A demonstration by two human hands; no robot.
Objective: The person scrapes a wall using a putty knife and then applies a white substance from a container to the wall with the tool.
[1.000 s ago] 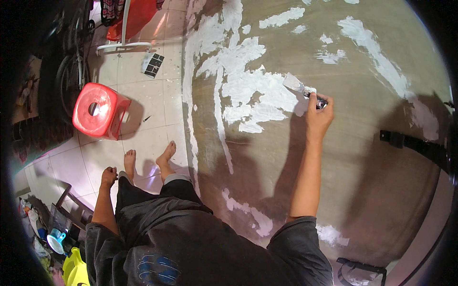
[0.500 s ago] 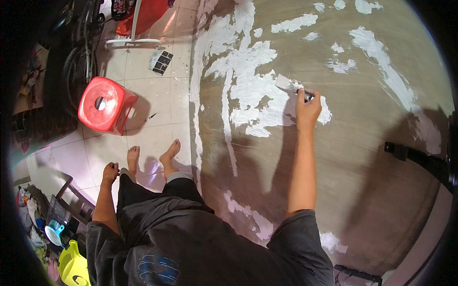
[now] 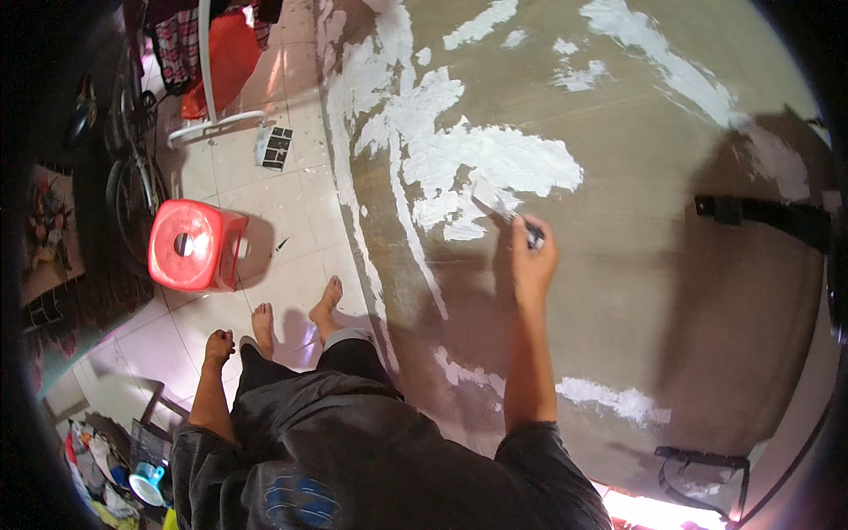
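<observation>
My right hand (image 3: 535,258) grips the dark handle of a putty knife (image 3: 496,200). Its flat blade lies against the lower part of a large patch of white putty (image 3: 517,157) on the grey-brown wall (image 3: 618,300). Whether fresh putty sits on the blade is hard to make out. Down by my thigh hangs my left hand (image 3: 219,346), away from the wall, with its fingers curled in and no object showing in them.
On the tiled floor to the left stands a red plastic stool (image 3: 196,246). Beyond it are a dark-and-white piece (image 3: 274,148), a white-framed rack (image 3: 210,84) and a bicycle (image 3: 124,168). A dark bracket (image 3: 764,212) juts out at the right.
The putty knife has moved down and left over the white patch, and its lower right part now looks different. My left hand stays low at my side. The whole view has shifted.
</observation>
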